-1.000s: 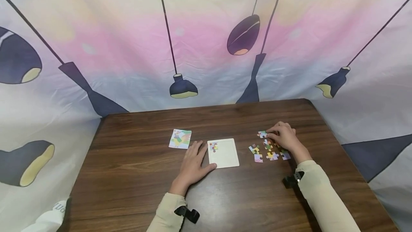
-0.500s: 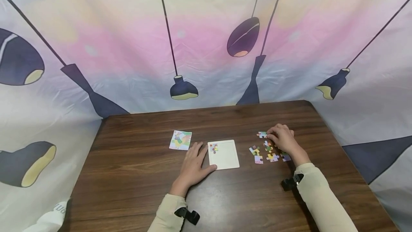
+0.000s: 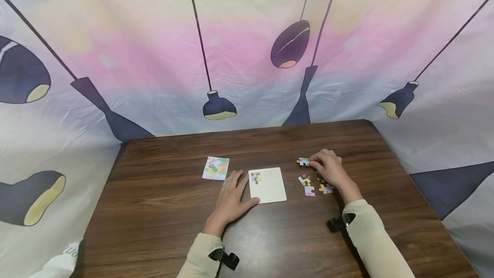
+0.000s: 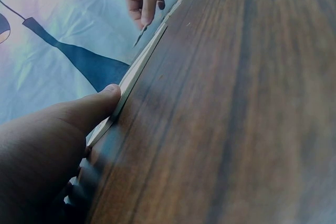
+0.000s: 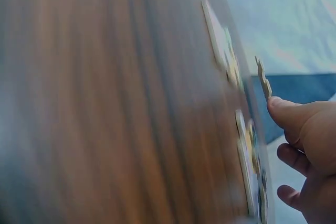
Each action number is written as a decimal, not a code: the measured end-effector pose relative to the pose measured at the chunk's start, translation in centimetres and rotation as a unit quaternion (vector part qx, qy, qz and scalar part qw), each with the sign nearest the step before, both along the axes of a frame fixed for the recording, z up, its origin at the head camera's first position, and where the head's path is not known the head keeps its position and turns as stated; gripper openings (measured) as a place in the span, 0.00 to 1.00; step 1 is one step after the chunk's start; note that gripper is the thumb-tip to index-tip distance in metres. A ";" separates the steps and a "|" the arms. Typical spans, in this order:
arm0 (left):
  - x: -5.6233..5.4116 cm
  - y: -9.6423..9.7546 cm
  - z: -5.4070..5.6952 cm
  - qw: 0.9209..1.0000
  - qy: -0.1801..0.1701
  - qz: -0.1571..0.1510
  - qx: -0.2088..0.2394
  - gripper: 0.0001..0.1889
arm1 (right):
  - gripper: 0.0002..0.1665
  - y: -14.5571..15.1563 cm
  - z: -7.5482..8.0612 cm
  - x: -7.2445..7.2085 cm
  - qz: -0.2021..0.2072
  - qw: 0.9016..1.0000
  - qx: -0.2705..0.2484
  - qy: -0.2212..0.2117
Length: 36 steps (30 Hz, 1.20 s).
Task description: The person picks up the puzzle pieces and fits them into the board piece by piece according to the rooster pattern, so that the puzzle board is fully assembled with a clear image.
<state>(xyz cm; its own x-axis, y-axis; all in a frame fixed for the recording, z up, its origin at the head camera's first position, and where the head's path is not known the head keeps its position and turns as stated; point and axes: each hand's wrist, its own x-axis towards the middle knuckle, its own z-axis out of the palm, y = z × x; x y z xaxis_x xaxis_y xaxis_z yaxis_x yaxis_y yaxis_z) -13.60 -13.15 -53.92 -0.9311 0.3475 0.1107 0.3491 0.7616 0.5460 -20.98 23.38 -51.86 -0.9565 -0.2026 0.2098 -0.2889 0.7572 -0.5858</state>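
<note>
My right hand [image 3: 329, 167] pinches a jigsaw piece [image 3: 303, 161] between thumb and fingertips. In the right wrist view that piece [image 5: 263, 80] is up off the table, its thin edge showing. Below the hand lie several loose jigsaw pieces [image 3: 309, 191], some partly hidden behind it. My left hand [image 3: 231, 196] rests flat along the left side of a square white puzzle board [image 3: 270, 188], fingers extended. Its thumb [image 4: 107, 98] touches the board's near edge. A small patch of colourful joined pieces [image 3: 256, 177] sits in the board's upper left corner.
A square picture card [image 3: 215, 168] lies left of the board, beyond the left hand. The dark wooden table [image 3: 154, 213] ends at the back against a curtain [image 3: 247, 46] printed with lamps. A white object [image 3: 58, 263] shows past the table's left edge.
The right hand has moved left with the jigsaw piece, now passing over the loose pieces toward the board. The left hand and the board have stayed in place.
</note>
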 end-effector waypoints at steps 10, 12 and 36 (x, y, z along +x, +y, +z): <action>0.0 0.0 -0.2 1.000 0.004 0.000 -0.002 0.44 | 0.04 -3.7 -0.4 0.2 0.032 0.999 -0.007 0.012; 0.0 0.0 -0.2 1.000 0.007 0.000 -0.001 0.44 | 0.04 -4.4 -0.4 0.3 0.042 0.999 -0.005 0.011; -0.2 -0.1 -0.1 1.000 0.001 -0.007 -0.007 0.44 | 0.05 -10.8 -0.3 0.8 0.122 0.992 0.005 -0.014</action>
<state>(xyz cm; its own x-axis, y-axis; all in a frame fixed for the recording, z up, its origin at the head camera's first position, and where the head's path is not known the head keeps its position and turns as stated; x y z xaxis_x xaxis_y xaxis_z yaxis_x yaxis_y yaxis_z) -13.81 -13.24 -53.99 -0.9261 0.3616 0.1073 0.3604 0.7642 0.5348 -20.17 12.58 -52.14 -0.8843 -0.4301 0.1817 -0.4481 0.6726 -0.5889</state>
